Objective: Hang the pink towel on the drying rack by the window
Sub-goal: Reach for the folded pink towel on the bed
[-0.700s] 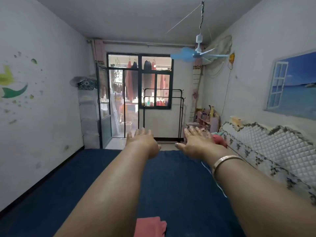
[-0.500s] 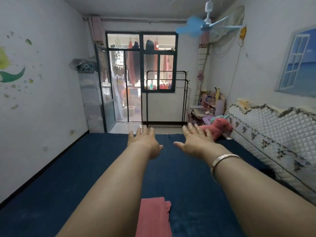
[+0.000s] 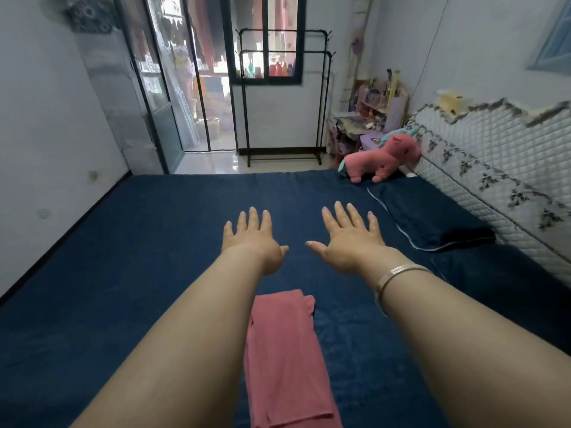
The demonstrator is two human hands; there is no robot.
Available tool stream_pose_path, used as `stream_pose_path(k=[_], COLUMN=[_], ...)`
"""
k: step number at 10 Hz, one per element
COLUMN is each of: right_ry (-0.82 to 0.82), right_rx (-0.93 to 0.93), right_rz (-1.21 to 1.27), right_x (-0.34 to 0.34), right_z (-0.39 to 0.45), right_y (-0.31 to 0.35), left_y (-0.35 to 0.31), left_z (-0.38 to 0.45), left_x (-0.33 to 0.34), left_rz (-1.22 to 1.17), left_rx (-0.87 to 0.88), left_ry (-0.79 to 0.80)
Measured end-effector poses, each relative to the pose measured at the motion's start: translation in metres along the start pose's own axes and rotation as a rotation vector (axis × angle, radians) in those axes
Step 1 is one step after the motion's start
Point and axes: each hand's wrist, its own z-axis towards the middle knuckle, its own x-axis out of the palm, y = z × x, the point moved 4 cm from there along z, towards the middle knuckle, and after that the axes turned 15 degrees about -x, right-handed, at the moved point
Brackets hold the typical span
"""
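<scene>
A folded pink towel (image 3: 285, 356) lies on the dark blue bed (image 3: 123, 257), close to me, between my forearms. My left hand (image 3: 253, 239) and my right hand (image 3: 349, 239) are stretched out flat above the bed, palms down, fingers apart, holding nothing. Both hands hover beyond the towel's far end and do not touch it. The black metal drying rack (image 3: 284, 97) stands bare against the far wall under the window, past the foot of the bed.
A pink plush unicorn (image 3: 383, 157) and a blue pillow (image 3: 429, 217) lie at the bed's right side by the quilted headboard (image 3: 500, 168). A cluttered small desk (image 3: 367, 122) stands right of the rack. A glass door (image 3: 173, 97) opens at the far left.
My view has tilted downward, so the towel and bed fill more of the frame. Both hands stay outstretched and empty, now lower over the bed.
</scene>
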Motion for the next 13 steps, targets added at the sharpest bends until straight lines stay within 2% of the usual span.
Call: stream_pose_path(k=[2, 7, 9, 12, 13], right_ry=[0.114, 0.270, 0.258, 0.191, 0.203], right_rx=[0.018, -0.005, 0.039, 0.226, 0.227], right_rz=[0.032, 0.131, 0.206, 0.461, 0.493], right_x=[0.091, 0.334, 0.421, 0.531, 0.550], right_z=[0.024, 0.065, 0.070, 0.094, 0.101], right_y=[-0.003, -0.015, -0.023, -0.030, -0.024], left_y=[0.000, 0.001, 0.003, 0.009, 0.003], left_z=[0.029, 0.073, 0.086, 0.108, 0.107], left_x=[0.093, 0.325, 0.415, 0.514, 0.528], left_rz=[0.045, 0.103, 0.054, -0.277, -0.236], left_rx=[0.003, -0.076, -0.174, -0.379, -0.362], left_ry=[0.151, 0.340, 0.405, 0.394, 0.289])
